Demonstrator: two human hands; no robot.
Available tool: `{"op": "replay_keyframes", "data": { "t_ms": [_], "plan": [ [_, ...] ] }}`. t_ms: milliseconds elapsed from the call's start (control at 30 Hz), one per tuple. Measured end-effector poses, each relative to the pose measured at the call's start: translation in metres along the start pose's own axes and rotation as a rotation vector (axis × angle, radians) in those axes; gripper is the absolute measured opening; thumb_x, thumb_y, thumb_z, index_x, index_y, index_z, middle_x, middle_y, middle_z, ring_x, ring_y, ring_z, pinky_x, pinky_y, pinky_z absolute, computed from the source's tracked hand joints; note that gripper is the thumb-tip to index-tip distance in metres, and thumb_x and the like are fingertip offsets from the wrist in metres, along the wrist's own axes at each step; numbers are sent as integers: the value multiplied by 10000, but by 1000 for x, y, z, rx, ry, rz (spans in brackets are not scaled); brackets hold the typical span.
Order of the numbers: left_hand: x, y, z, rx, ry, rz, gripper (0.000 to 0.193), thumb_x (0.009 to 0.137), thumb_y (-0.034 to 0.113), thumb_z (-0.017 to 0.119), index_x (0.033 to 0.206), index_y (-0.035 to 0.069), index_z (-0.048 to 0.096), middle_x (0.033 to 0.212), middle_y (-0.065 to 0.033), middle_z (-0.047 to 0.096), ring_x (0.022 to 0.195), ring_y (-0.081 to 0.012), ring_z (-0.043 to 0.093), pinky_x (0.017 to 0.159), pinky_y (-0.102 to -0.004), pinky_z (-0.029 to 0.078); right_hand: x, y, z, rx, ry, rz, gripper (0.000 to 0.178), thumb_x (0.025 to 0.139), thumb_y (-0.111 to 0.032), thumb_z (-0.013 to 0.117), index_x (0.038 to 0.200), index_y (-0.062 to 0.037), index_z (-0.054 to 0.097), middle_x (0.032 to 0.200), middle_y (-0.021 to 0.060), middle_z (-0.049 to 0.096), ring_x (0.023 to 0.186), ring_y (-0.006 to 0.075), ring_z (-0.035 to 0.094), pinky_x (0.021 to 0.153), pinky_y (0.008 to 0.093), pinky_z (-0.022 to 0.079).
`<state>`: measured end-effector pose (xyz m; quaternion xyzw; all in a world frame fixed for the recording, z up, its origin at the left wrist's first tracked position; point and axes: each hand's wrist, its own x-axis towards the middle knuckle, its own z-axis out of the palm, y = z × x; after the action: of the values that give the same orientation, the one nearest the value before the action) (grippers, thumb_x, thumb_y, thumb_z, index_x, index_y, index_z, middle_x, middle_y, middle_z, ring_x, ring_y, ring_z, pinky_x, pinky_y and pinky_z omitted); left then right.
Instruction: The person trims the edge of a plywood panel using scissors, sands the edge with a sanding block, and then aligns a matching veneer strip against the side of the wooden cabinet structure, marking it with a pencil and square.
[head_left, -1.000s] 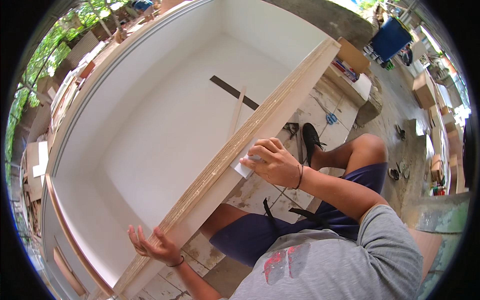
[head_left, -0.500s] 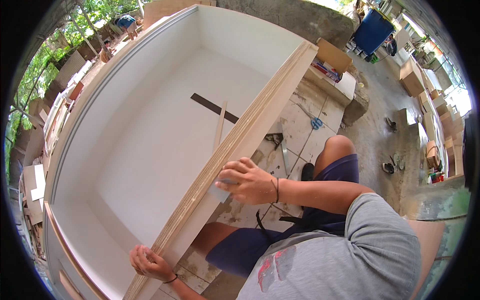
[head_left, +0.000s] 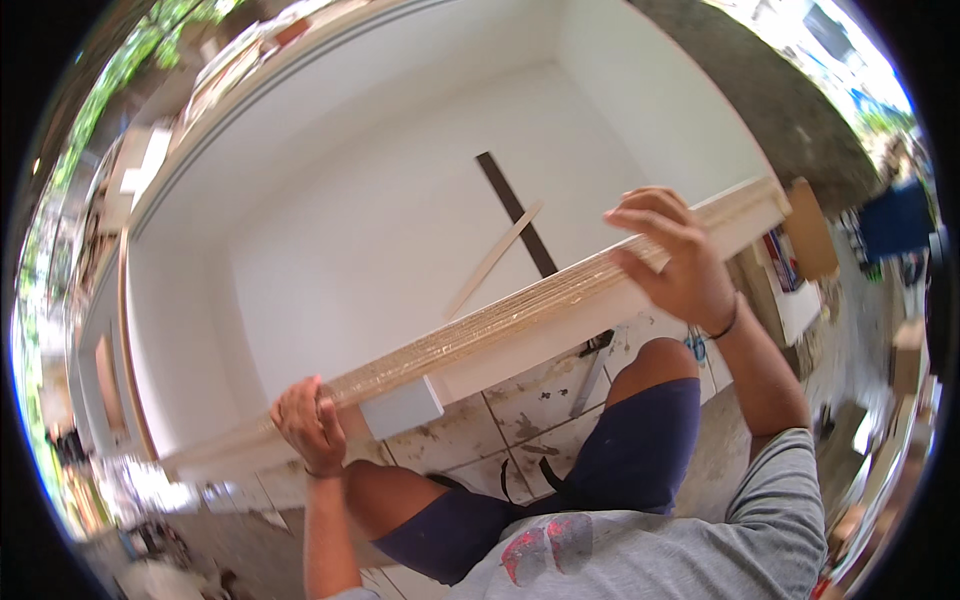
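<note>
Remotely I watched the left hand (head_left: 308, 427) clasp the layered rim (head_left: 500, 322), seemingly for steadiness, beside a pale sheet (head_left: 403, 407), the right hand (head_left: 682, 268) (fingers apart) farther rightward.

The white cabinet (head_left: 350, 220) supports, on its inner panel, a dark strip (head_left: 509, 200) left of the right-hand fingers (head_left: 655, 223); a thin wooden strip (head_left: 492, 262) crosses it. Below the fingers, the tiled floor (head_left: 525, 405) supports blue scissors (head_left: 694, 343) and a grey metal strip (head_left: 588, 390).
</note>
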<state>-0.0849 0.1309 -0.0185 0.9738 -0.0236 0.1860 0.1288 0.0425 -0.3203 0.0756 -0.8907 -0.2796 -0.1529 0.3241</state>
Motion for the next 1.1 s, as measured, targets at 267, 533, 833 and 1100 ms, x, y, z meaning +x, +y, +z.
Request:
{"op": "replay_keyframes", "data": {
  "t_ms": [267,533,833,1100],
  "plan": [
    [4,7,-6,20,16,1,399,949,381,448,1015,29,624,991,-131,646,951,-304,586,932,-430,336,90,98,85,28,-791,13,273,862,-225,621,1071,-55,669,1017,133,661,949,317,625,829,400,498],
    [12,22,-3,1,-27,-31,436,927,433,472,1000,35,635,961,-112,650,941,-291,595,930,-439,343,87,166,271,-690,-1668,-222,406,809,-327,616,1172,-151,658,1226,102,591,1160,289,539,939,421,455],
    [10,19,-18,-14,-46,-101,420,921,473,485,1002,92,642,985,-40,638,949,-217,587,932,-427,345,41,221,345,-852,-1822,-620,843,735,-615,619,1467,-287,356,1590,158,-10,1452,365,86,1091,608,219],
    [-11,14,-17,-48,48,-95,358,893,455,562,976,117,645,942,-4,620,916,-157,581,897,-388,361,-10,240,346,-850,-1833,-651,813,812,-570,570,1456,-120,359,1569,207,78,1416,411,186,1130,497,241]
  ]
}}
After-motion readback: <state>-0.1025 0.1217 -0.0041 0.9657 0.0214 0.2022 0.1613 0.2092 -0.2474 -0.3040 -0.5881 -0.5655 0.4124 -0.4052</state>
